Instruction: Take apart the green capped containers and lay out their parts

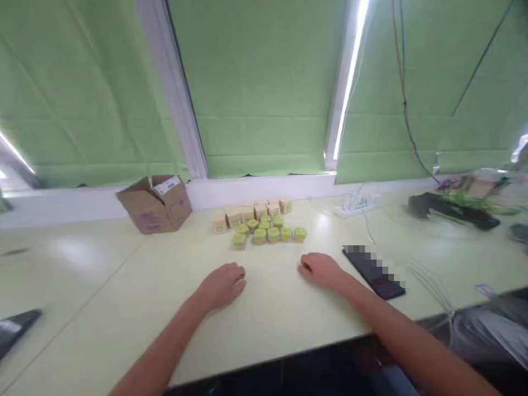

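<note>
My left hand (223,285) rests palm down on the pale table (103,286), fingers loosely curled, holding nothing. My right hand (320,269) lies flat on the table a little to the right, also holding nothing. Beyond both hands sits a cluster of several small jars with green lids (270,232), and behind them a row of several small tan cartons (251,213). Neither hand touches the jars or cartons.
An open cardboard box (154,204) lies tipped at the back left. A dark phone (373,272) lies right of my right hand. A white power strip (355,208) with cables and dark clutter (451,210) sit at the back right. Another dark device (16,327) lies far left.
</note>
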A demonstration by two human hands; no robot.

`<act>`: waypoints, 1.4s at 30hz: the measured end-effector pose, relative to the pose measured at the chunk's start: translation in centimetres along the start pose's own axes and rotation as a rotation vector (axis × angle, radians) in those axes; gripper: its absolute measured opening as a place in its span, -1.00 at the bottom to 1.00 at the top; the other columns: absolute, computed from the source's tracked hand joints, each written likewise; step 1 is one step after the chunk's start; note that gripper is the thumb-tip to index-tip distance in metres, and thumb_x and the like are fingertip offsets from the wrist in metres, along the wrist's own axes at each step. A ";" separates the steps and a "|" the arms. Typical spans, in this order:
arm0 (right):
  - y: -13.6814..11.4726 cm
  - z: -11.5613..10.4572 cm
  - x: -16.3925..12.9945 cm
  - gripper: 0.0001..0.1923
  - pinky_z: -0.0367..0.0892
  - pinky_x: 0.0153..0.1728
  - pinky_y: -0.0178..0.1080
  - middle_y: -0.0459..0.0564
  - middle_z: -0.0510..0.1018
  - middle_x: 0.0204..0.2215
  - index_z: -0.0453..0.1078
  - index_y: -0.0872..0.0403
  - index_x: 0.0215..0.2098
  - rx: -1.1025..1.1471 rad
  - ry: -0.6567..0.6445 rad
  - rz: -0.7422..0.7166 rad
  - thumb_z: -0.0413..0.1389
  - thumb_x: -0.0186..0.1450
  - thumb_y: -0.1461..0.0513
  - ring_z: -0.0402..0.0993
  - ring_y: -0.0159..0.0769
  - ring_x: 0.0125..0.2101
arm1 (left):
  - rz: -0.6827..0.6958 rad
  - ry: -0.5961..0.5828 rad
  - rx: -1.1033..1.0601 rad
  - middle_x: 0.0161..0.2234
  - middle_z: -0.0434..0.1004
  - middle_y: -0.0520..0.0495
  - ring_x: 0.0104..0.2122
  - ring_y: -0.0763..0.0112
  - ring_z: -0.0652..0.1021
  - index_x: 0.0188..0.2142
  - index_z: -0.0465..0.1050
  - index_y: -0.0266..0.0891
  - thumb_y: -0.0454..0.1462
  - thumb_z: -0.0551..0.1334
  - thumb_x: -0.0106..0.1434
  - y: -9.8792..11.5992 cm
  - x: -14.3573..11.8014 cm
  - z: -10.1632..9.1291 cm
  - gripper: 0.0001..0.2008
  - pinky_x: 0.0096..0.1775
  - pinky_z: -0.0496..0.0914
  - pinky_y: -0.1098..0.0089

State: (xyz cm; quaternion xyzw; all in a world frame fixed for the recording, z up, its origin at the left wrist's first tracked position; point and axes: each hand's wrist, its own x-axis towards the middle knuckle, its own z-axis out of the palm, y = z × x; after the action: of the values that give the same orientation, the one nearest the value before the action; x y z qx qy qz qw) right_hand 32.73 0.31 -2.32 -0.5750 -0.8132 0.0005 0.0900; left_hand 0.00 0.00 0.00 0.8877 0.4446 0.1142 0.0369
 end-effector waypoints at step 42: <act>2.6 1.0 1.1 -0.67 0.05 -0.41 -0.33 -0.03 0.55 -0.39 0.45 0.05 -0.33 0.155 0.072 0.144 -0.10 0.32 0.09 0.39 -0.33 -0.38 | -0.176 0.103 -0.245 -0.53 0.32 0.07 -0.49 0.42 0.33 -0.44 0.37 -0.20 -0.25 0.05 0.22 -0.3 1.7 1.1 -0.83 -0.42 0.16 0.45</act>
State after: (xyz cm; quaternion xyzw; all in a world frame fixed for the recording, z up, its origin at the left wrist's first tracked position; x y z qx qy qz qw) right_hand 34.62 2.35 -3.45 -0.6227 -0.7637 0.0490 0.1630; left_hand 1.01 1.55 -0.81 0.8272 0.5044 0.2095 0.1320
